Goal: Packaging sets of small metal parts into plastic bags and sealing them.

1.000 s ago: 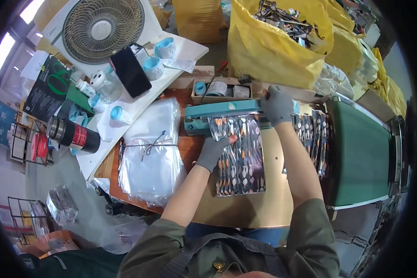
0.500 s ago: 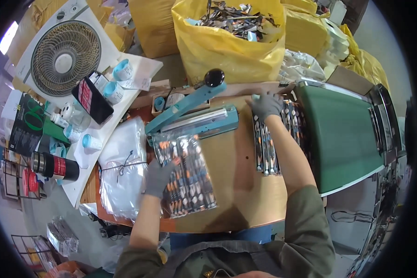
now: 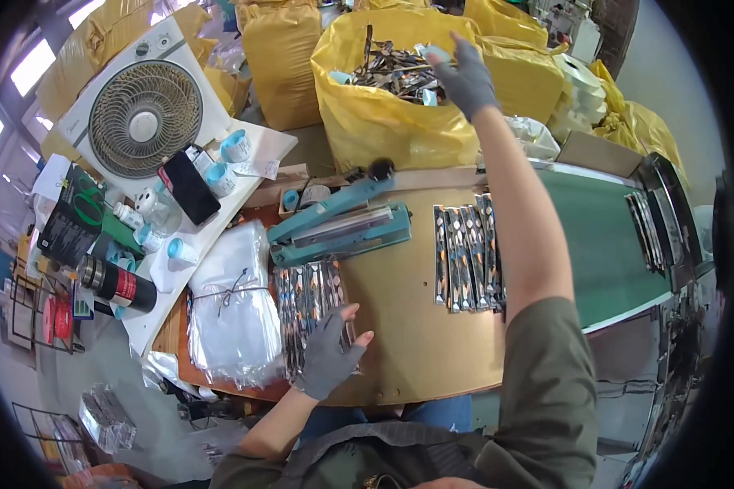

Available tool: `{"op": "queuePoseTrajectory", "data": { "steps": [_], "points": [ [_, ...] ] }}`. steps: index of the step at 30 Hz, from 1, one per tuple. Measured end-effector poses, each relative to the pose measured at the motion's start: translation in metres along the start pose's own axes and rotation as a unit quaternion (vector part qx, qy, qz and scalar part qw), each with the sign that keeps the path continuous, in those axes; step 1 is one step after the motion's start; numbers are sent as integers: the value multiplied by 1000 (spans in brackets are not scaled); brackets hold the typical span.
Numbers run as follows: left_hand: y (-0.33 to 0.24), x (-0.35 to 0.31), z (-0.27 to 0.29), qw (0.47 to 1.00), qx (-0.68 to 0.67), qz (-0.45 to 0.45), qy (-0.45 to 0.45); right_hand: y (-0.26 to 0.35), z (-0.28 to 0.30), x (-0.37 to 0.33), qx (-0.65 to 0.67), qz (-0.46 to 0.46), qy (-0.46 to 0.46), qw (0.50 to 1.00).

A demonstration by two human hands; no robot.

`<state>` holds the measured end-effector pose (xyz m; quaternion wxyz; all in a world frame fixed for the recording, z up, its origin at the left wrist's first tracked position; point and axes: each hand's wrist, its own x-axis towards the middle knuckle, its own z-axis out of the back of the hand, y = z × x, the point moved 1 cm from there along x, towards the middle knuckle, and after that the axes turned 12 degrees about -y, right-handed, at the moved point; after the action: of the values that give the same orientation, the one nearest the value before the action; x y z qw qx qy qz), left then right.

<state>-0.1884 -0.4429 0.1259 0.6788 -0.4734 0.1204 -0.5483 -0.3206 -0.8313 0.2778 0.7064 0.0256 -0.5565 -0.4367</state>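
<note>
My right hand (image 3: 469, 83), in a grey fingertip-less glove, reaches over the big yellow bag (image 3: 355, 134). Its fingers are apart, and a pale blue scrap (image 3: 437, 54) is beside the thumb, above the dark strip-like scraps (image 3: 395, 72) filling the bag. My left hand (image 3: 330, 356), gloved alike, has its thumb and forefinger spread over the lower end of a bundle of dark patterned strips (image 3: 302, 297). This bundle lies beside the sealer. A second row of patterned strips (image 3: 462, 257) lies on the right of the table, partly behind my right forearm.
A teal lever-arm sealer (image 3: 342, 236) stands at the table's back. Left of the strips lies a tied stack of clear bags (image 3: 232, 306). The white side shelf holds a fan (image 3: 144, 122), phone (image 3: 189, 187), tape rolls and thermos (image 3: 118, 283). A green conveyor (image 3: 603, 236) adjoins on the right.
My right hand has gone from the right strips up over the yellow bag. The left bundle has been set down straighter beside the sealer, and my left hand has moved nearer me. The view has shifted.
</note>
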Motion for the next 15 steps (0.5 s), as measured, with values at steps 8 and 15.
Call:
{"op": "queuePoseTrajectory", "data": {
  "steps": [8, 15],
  "points": [
    [20, 6, -62, 982, -99, 128, 100, -197, 77, -246, -268, 11, 35, 963],
    [54, 102, -200, 974, -20, 193, 116, -147, 93, -246, -223, -390, 169, 877]
  ]
}}
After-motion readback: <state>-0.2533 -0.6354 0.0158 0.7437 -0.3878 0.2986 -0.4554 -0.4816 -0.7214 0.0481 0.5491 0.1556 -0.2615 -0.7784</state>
